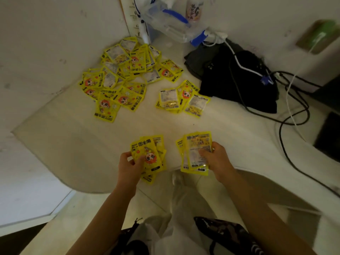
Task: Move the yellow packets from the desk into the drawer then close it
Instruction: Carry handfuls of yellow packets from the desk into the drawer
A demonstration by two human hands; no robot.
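Many yellow packets with a red-haired cartoon face lie in a big heap (121, 78) at the back left corner of the white desk (77, 137). A smaller cluster of yellow packets (182, 98) lies to its right. My left hand (128, 166) grips a fanned stack of yellow packets (149, 155) over the desk's front edge. My right hand (215, 159) grips another stack of yellow packets (195, 153) beside it. No drawer shows in this view.
A black bag (237, 78) lies at the back right with black and white cables (292, 115) trailing off it. A clear plastic bag (165, 21) and a printed bottle (194, 10) stand at the back. The tiled floor and my legs show below the desk edge.
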